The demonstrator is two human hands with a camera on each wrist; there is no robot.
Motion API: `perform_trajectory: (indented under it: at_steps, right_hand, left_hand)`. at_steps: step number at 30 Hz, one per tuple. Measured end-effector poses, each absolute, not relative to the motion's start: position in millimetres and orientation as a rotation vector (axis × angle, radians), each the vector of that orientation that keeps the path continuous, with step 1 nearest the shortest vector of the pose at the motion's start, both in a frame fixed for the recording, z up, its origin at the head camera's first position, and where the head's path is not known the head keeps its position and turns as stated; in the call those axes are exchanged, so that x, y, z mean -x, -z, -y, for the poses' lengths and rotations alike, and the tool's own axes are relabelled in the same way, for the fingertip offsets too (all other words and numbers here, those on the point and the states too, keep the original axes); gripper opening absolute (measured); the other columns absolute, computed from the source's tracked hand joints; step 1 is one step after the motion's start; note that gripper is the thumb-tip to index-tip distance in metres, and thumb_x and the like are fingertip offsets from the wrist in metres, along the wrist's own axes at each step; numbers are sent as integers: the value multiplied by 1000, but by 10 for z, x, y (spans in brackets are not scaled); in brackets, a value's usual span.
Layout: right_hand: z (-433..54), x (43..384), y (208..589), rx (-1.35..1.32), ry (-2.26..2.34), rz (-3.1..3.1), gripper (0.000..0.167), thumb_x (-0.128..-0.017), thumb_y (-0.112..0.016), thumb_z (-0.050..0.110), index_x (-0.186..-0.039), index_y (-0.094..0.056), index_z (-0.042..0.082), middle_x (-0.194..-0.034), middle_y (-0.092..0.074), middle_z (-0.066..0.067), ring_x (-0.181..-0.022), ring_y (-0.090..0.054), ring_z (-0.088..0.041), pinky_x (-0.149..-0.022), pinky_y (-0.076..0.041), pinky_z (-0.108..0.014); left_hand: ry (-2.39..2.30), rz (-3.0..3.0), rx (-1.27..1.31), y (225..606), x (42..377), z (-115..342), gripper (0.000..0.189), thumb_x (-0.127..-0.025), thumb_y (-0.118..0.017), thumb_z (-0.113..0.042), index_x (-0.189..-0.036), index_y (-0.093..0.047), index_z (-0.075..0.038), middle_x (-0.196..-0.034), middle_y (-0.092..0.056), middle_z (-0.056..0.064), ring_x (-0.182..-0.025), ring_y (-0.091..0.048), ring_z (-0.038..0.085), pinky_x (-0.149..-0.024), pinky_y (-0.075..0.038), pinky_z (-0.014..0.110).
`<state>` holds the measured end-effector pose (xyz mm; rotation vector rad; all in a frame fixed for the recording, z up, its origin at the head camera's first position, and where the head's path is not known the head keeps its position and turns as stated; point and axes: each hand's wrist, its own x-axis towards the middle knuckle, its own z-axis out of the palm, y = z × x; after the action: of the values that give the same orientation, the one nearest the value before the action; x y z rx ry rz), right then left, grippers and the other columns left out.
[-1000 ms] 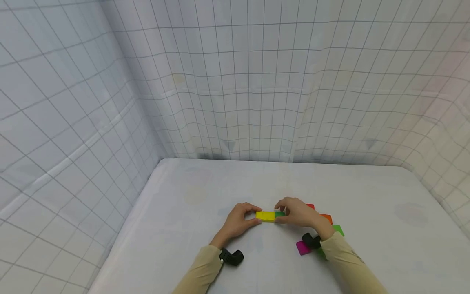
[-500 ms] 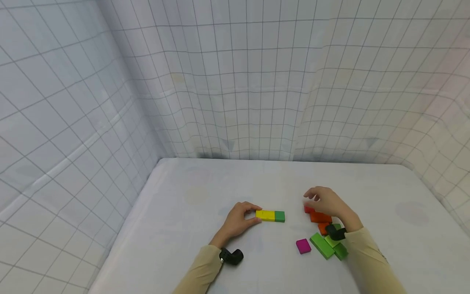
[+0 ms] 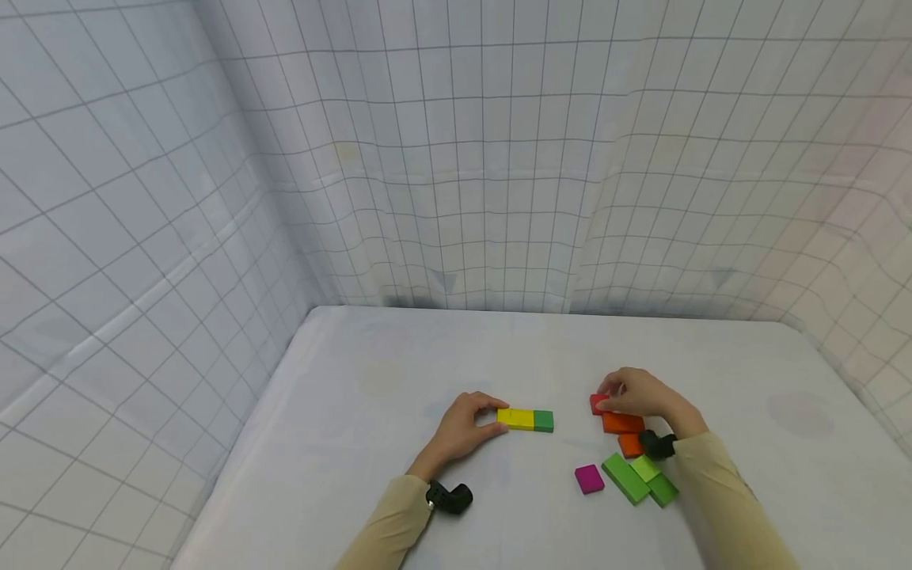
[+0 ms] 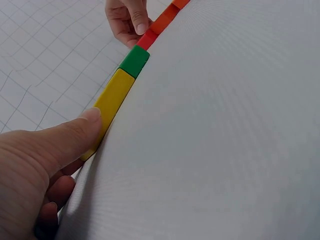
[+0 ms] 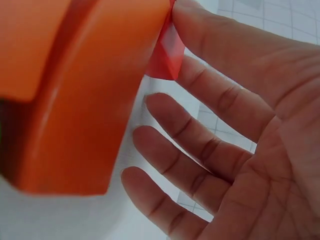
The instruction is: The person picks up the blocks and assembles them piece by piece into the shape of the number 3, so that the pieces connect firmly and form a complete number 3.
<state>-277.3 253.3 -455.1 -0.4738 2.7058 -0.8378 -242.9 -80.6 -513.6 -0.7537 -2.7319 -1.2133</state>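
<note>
My left hand [image 3: 463, 427] holds the left end of a yellow block [image 3: 520, 419] between thumb and fingers. A dark green block [image 3: 544, 421] stands end to end with the yellow one, forming a short row. In the left wrist view the thumb lies on the side of the yellow block [image 4: 116, 92]. Farther right, my right hand [image 3: 637, 393] pinches a small red block [image 3: 595, 405] with thumb and index finger. The right wrist view has the thumb and index finger at the red block [image 5: 167, 57], while the other fingers are spread loosely below.
Beside the right hand lie a longer orange block [image 3: 621, 424] and a smaller orange block [image 3: 630, 446]. Nearer the body are a long green block [image 3: 625, 478], a lime block [image 3: 646, 468], another green block [image 3: 663, 490] and a magenta block [image 3: 589, 479]. Grid-patterned curtains surround the white table [image 3: 399, 348].
My right hand has left the dark green block, moved right to the red block and taken hold of it. The left hand has stayed on the yellow block.
</note>
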Motion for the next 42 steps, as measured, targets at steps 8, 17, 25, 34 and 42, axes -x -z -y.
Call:
perform_trajectory:
  at_steps: [8, 17, 25, 34, 42]
  right_hand:
    - [-2392, 2890, 4615, 448, 869, -2654, 15, -83, -74, 21, -93, -67, 12, -85, -57, -1, -80, -51, -21, -66, -46, -33]
    - [-2152, 2945, 4616, 421, 866, -2562, 20, -83, -74, 25, -94, -64, 12, -82, -55, -4, -75, -50, -20, -63, -44, -32]
    - [-2058, 3011, 4593, 399, 836, -2508, 18, -84, -73, 24, -92, -64, 11, -78, -54, -4, -71, -48, -19, -61, -39, -29]
    - [-1962, 3048, 4566, 425, 847, -2513, 18, -84, -73, 24, -92, -64, 10, -79, -53, -5, -74, -47, -20, -63, -38, -31]
    - [-1905, 3070, 4573, 386, 834, -2515, 21, -84, -72, 28, -95, -64, 11, -82, -53, -6, -78, -47, -22, -64, -37, -32]
  left_hand:
    - [1221, 2749, 737, 5128, 2411, 804, 31, -84, -74, -28, -113, -70, -19, -106, -63, -8, -85, -47, 10, -77, -40, 27]
    - [1222, 2737, 747, 5182, 2414, 808, 31, -84, -73, -30, -113, -70, -19, -107, -63, -8, -87, -48, 9, -78, -40, 28]
    - [1221, 2740, 756, 5168, 2403, 807, 32, -84, -73, -31, -113, -70, -19, -107, -63, -8, -86, -47, 10, -77, -40, 28]
    - [1219, 2743, 737, 5147, 2412, 808, 31, -84, -73, -30, -112, -70, -18, -106, -64, -8, -86, -47, 10, -76, -39, 28]
    - [1215, 2740, 748, 5137, 2431, 800, 32, -84, -73, -33, -112, -70, -19, -105, -63, -9, -86, -47, 10, -76, -39, 28]
